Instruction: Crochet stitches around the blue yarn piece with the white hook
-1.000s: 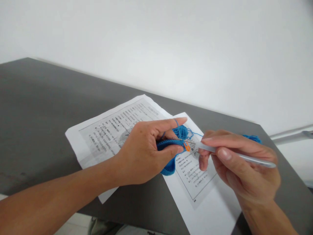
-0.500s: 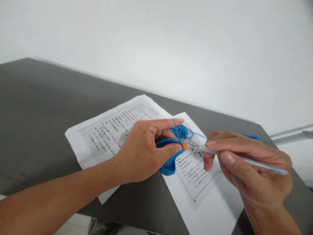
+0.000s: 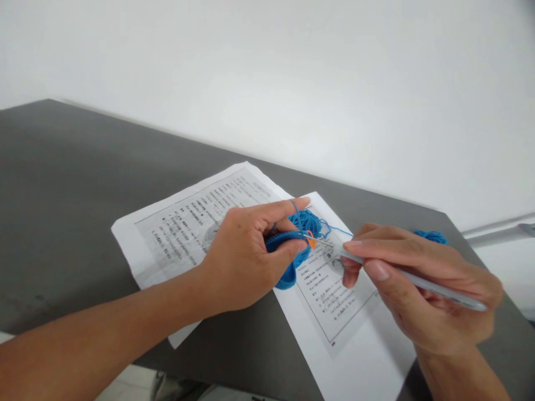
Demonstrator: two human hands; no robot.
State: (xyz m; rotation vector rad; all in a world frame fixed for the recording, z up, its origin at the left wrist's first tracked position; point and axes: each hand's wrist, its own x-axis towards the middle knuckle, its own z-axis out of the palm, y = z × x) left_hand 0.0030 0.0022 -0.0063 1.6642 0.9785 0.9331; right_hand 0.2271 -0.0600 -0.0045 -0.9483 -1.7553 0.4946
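My left hand (image 3: 246, 256) pinches a blue crocheted piece (image 3: 290, 266) between thumb and fingers, with blue yarn looped over its raised index finger. An orange stitch marker (image 3: 311, 239) hangs at the edge of the piece. My right hand (image 3: 422, 284) grips a silver crochet hook (image 3: 401, 275) like a pen, its metal tip touching the blue work beside the marker. Loose blue yarn (image 3: 311, 221) bunches just behind the piece.
Two printed instruction sheets (image 3: 196, 223) (image 3: 338, 312) lie on the dark grey table (image 3: 62, 184) under my hands. More blue yarn (image 3: 432, 237) shows behind my right hand near the table's right corner. A white wall stands beyond the far edge.
The left hand has turned the blue piece slightly, and the orange marker has shifted left and up. The right hand drew back to the right, then brought the hook tip to the work again.
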